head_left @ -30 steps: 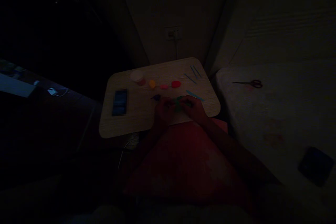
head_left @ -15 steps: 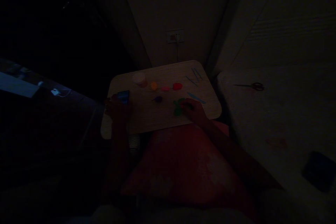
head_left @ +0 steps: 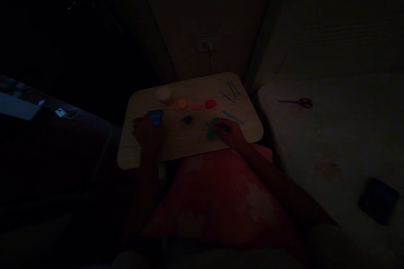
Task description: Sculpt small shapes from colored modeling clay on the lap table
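The picture is very dark. My left hand (head_left: pixel 147 130) is at the left of the small table (head_left: pixel 176 143), its fingers curled at the side of a phone (head_left: pixel 155 117) with a dim blue screen. My right hand (head_left: pixel 231 131) is bent over flat green modelling clay (head_left: pixel 211 130), fingers closed on its right part and covering it. Behind these lie lumps of clay: orange (head_left: pixel 182 103), pink (head_left: pixel 195 106) and red (head_left: pixel 210 104). A dark purple piece (head_left: pixel 187 119) with a thin tip rests between my hands.
A blue flat modelling tool (head_left: pixel 232 117) lies beyond my right hand, with several thin sticks (head_left: pixel 232 89) farther back. A pale tub (head_left: pixel 164 94) stands at the back left. Scissors (head_left: pixel 296 102) lie on the light surface at right. A plugged-in socket (head_left: pixel 207 43) is on the wall.
My left hand and the phone have shifted rightward on the table. My right hand stays at the green clay. The whole view has moved slightly.
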`<action>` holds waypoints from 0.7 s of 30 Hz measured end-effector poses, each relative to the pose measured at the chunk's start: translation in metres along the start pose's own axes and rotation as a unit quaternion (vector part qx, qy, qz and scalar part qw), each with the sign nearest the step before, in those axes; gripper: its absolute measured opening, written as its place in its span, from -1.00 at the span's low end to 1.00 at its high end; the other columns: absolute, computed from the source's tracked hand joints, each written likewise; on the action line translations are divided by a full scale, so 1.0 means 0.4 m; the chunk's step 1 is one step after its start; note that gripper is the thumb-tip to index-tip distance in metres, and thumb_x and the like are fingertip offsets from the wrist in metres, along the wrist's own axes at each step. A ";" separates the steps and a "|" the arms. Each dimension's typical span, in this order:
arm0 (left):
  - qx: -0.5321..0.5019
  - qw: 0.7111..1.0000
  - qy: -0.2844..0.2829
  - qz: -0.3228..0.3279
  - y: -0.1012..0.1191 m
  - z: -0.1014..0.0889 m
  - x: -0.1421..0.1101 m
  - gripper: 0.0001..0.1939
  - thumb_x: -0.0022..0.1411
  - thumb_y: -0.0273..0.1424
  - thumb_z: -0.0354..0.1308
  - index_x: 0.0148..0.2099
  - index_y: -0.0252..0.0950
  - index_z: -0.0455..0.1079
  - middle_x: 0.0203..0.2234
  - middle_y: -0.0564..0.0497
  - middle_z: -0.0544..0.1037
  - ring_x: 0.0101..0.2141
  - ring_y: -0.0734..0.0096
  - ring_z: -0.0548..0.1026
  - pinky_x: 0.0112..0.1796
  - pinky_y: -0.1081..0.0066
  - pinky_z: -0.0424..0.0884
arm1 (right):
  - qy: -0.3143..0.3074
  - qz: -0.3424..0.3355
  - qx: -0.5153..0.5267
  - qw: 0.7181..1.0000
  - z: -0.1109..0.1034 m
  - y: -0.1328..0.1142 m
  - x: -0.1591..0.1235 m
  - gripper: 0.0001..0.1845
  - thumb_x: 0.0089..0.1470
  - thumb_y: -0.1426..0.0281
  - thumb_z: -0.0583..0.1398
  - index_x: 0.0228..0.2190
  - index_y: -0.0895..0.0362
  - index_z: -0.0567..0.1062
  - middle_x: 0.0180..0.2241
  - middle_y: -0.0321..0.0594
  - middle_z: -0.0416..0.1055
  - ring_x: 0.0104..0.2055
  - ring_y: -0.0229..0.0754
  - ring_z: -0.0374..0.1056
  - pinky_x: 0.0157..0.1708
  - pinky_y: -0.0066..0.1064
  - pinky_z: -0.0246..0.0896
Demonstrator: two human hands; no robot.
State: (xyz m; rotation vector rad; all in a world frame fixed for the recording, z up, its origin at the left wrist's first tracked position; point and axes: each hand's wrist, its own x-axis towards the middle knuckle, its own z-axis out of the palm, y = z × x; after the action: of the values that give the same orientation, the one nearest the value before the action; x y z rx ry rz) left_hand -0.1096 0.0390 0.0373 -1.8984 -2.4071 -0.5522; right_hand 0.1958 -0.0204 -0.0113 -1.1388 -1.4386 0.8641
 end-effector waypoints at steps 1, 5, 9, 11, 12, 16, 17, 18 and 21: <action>-0.002 1.000 -0.001 0.002 0.005 0.000 -0.006 -0.35 0.20 -0.26 0.26 0.30 -0.30 0.28 0.21 -0.43 0.27 0.17 -0.34 0.32 0.11 -0.23 0.26 | 0.000 -0.002 0.000 1.000 0.000 0.000 0.000 -0.82 0.12 0.26 0.30 -0.28 0.10 0.63 -0.25 -0.16 0.63 -0.24 -0.13 0.53 -0.19 -0.31 0.42; -0.016 1.000 -0.004 0.012 0.012 0.002 -0.017 -0.46 0.18 -0.26 0.26 0.19 -0.28 0.38 0.17 -0.39 0.30 0.15 -0.35 0.32 0.11 -0.23 0.25 | -0.001 -0.006 0.001 1.000 0.000 -0.001 0.001 -0.82 0.13 0.26 0.30 -0.27 0.09 0.63 -0.25 -0.17 0.63 -0.22 -0.12 0.52 -0.17 -0.30 0.42; -0.037 0.999 0.025 0.004 0.026 0.002 -0.029 -0.42 0.16 -0.29 0.27 0.20 -0.34 0.33 0.21 -0.41 0.24 0.19 -0.37 0.27 0.15 -0.26 0.19 | -0.006 -0.006 -0.010 1.000 -0.001 0.001 0.000 -0.80 0.13 0.24 0.29 -0.26 0.08 0.63 -0.26 -0.18 0.63 -0.25 -0.13 0.52 -0.20 -0.31 0.40; -0.066 0.996 0.053 0.034 0.053 0.004 -0.048 -0.50 0.19 -0.30 0.24 0.16 -0.34 0.35 0.19 -0.37 0.28 0.20 -0.31 0.27 0.18 -0.22 0.16 | -0.005 -0.010 -0.011 1.000 0.000 0.003 0.000 -0.79 0.14 0.23 0.29 -0.26 0.08 0.63 -0.26 -0.19 0.63 -0.24 -0.13 0.52 -0.20 -0.31 0.40; -0.092 0.991 0.076 0.053 0.072 0.007 -0.062 -0.57 0.22 -0.32 0.21 0.11 -0.33 0.37 0.16 -0.35 0.31 0.21 -0.26 0.26 0.20 -0.18 0.15 | -0.006 -0.010 -0.010 1.000 0.001 0.004 -0.001 -0.79 0.14 0.23 0.29 -0.26 0.08 0.64 -0.26 -0.18 0.63 -0.24 -0.13 0.52 -0.19 -0.31 0.40; -0.280 0.943 0.067 0.169 0.162 0.032 -0.138 -0.86 0.29 -0.33 0.15 -0.13 -0.25 0.39 -0.14 -0.15 0.45 -0.02 0.07 0.41 0.05 0.11 0.34 | -0.022 -0.014 -0.016 1.000 0.002 0.008 -0.001 -0.80 0.15 0.24 0.29 -0.25 0.07 0.64 -0.26 -0.19 0.63 -0.24 -0.12 0.53 -0.20 -0.31 0.41; -0.328 0.923 0.053 0.193 0.181 0.039 -0.157 -0.89 0.31 -0.32 0.14 -0.17 -0.24 0.38 -0.20 -0.11 0.44 -0.12 0.15 0.42 -0.03 0.19 0.38 | -0.027 -0.017 -0.017 0.999 0.002 0.008 -0.001 -0.81 0.14 0.24 0.29 -0.25 0.07 0.64 -0.25 -0.19 0.63 -0.24 -0.12 0.53 -0.20 -0.31 0.41; -0.364 0.906 0.032 0.215 0.197 0.047 -0.174 -0.89 0.32 -0.31 0.15 -0.18 -0.23 0.38 -0.24 -0.08 0.44 -0.19 0.22 0.41 -0.10 0.25 0.39 | -0.030 -0.018 -0.018 0.999 0.002 0.008 0.000 -0.81 0.14 0.25 0.30 -0.25 0.07 0.64 -0.25 -0.19 0.63 -0.24 -0.12 0.53 -0.20 -0.31 0.41; -0.434 0.874 -0.014 0.218 0.221 0.064 -0.203 -0.83 0.33 -0.25 0.17 -0.16 -0.23 0.36 -0.29 -0.02 0.42 -0.31 0.32 0.39 -0.22 0.34 0.36 | -0.034 -0.019 -0.018 0.999 0.001 0.005 0.002 -0.81 0.13 0.26 0.29 -0.26 0.08 0.64 -0.25 -0.19 0.63 -0.23 -0.12 0.53 -0.20 -0.31 0.41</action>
State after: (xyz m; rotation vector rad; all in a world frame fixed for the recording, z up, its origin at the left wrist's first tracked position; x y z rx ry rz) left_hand -0.0002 -0.0126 0.0169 -2.6165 -1.7180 -1.7691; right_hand 0.1956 -0.0193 -0.0130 -1.1152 -1.5327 0.8596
